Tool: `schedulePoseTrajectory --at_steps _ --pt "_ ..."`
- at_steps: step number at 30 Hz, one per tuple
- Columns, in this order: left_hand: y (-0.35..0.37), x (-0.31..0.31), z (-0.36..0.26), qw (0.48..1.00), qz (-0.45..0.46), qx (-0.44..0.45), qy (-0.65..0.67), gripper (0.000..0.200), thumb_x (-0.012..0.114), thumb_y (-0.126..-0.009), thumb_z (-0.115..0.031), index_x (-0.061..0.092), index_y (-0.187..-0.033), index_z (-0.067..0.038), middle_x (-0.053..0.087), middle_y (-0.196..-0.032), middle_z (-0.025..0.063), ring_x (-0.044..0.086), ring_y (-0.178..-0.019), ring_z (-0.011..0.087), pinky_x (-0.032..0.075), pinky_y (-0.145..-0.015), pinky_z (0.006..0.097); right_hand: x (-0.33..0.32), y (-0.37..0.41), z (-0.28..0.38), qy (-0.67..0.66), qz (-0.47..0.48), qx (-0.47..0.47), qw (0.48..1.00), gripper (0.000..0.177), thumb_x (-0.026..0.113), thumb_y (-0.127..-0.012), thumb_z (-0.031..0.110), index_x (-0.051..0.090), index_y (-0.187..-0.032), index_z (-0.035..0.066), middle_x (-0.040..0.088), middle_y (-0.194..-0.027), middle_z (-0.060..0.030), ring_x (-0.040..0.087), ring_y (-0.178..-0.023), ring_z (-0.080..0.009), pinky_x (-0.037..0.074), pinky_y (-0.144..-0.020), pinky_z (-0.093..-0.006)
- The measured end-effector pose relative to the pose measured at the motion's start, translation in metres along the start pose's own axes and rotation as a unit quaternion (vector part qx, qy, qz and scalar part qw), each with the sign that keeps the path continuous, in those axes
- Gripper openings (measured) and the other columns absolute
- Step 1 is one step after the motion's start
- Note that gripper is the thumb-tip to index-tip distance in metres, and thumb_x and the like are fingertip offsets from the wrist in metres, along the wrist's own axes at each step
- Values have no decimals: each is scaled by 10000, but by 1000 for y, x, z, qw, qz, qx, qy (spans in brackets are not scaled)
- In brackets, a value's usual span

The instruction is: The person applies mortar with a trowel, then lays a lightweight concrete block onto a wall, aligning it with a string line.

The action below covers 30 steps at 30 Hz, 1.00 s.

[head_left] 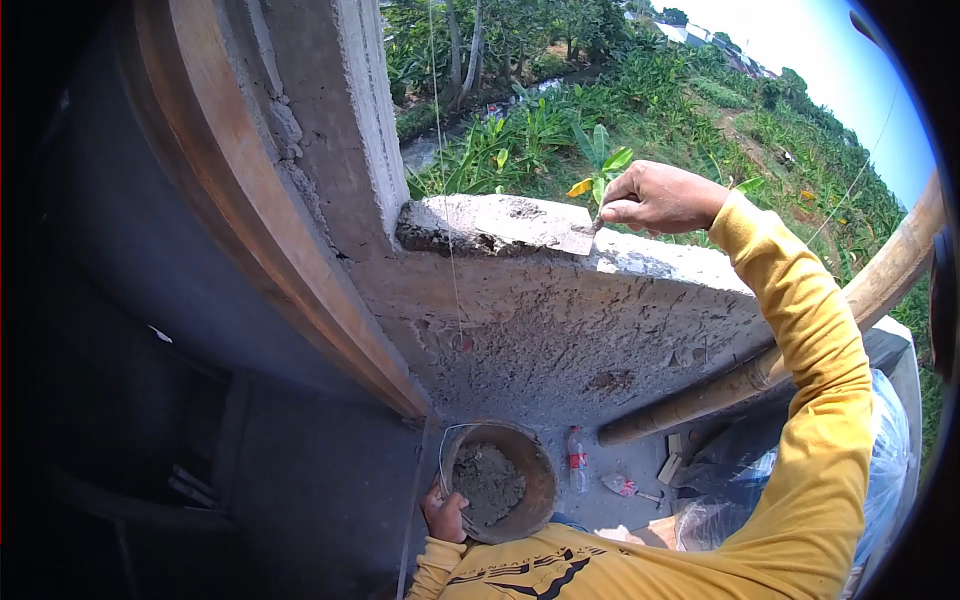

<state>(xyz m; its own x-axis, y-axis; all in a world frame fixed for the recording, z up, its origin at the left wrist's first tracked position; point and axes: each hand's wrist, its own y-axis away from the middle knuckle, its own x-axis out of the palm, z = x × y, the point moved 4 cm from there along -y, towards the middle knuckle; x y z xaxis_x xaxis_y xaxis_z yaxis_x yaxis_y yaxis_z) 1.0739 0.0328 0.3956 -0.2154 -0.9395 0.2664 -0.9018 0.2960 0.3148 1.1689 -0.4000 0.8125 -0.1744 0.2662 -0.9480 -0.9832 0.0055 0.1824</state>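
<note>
My right hand [665, 198] is closed round the handle of a trowel, held out over the wall top. The pale trowel blade [566, 232] lies against the rough mortar [450, 222] along the ledge, beside the concrete column. Low in the view, my left hand [444, 514] grips the near left rim of a bucket [540, 475], close to my body. Grey wet mortar [488, 483] fills part of the bucket. A thin wire handle runs up along the bucket's left side.
A concrete column [340, 120] and curved wooden board [215, 110] stand left. A bamboo pole [730, 390] slants up on the right. On the floor are a plastic bottle [578, 460], a crumpled wrapper [620, 486] and clear plastic sheeting [715, 515]. A thin string hangs before the wall.
</note>
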Motion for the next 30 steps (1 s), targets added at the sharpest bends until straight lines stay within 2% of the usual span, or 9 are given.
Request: schedulePoseTrajectory --at_steps 3,5,7,9,19,23,24,27,30 --pt "-2 0 7 1000 -1 -9 -2 558 547 -720 19 683 -1257 92 717 -1130 77 654 -964 166 523 -834 268 16 16 -3 -48 -39 33 998 339 633 -1061 315 772 -1107 9 669 -715 -74 656 -624 -168 540 -647 -360" --pt "-1 5 4 999 -3 -35 13 551 549 -719 20 687 -1248 90 718 -1130 80 655 -963 167 521 -839 267 33 26 -11 -12 -108 -18 994 353 640 -1048 317 762 -1099 -11 700 -769 -127 674 -676 -234 554 -713 -393" --pt "-2 6 6 999 -4 -40 10 542 551 -722 19 688 -1242 87 718 -1124 80 654 -956 169 519 -841 266 43 39 -9 32 -151 -42 987 347 647 -1025 298 757 -1078 -26 748 -915 -229 719 -842 -408 565 -817 -461" --pt "-2 10 3 999 6 -35 7 541 554 -724 17 685 -1244 86 717 -1125 81 652 -952 169 516 -843 266 42 50 -5 60 -119 7 991 329 653 -1020 283 759 -1067 -25 747 -936 -246 720 -896 -433 565 -838 -475" --pt "-13 9 -4 998 56 -17 12 520 551 -724 13 700 -1218 79 711 -1089 56 618 -923 153 498 -848 271 38 163 -4 108 -56 141 983 290 675 -987 254 756 -980 -24 715 -869 -266 699 -842 -440 543 -774 -501" --pt "-13 9 -18 998 68 -17 1 490 548 -723 16 721 -1178 75 712 -1039 34 609 -877 139 494 -798 266 43 205 5 82 -170 144 971 317 672 -988 267 737 -956 -41 705 -899 -293 685 -894 -476 527 -820 -539" --pt "-15 6 -16 996 90 -21 -14 512 555 -727 10 707 -1211 75 713 -1079 51 621 -917 156 499 -832 272 50 205 11 52 -180 199 962 321 655 -994 266 735 -976 -45 706 -926 -298 674 -912 -487 519 -839 -546" --pt "-20 -1 -10 989 136 -26 -51 555 568 -734 -2 685 -1271 75 717 -1149 81 646 -992 186 507 -896 281 74 188 14 45 -219 186 957 305 630 -1014 249 718 -987 -43 690 -888 -271 659 -890 -473 515 -804 -505" --pt "-17 3 -8 988 138 -22 -71 539 567 -737 -5 697 -1255 72 725 -1125 75 648 -979 170 506 -887 272 100 161 13 71 -154 183 968 358 612 -1031 275 710 -970 -64 697 -926 -286 670 -944 -477 533 -855 -508"
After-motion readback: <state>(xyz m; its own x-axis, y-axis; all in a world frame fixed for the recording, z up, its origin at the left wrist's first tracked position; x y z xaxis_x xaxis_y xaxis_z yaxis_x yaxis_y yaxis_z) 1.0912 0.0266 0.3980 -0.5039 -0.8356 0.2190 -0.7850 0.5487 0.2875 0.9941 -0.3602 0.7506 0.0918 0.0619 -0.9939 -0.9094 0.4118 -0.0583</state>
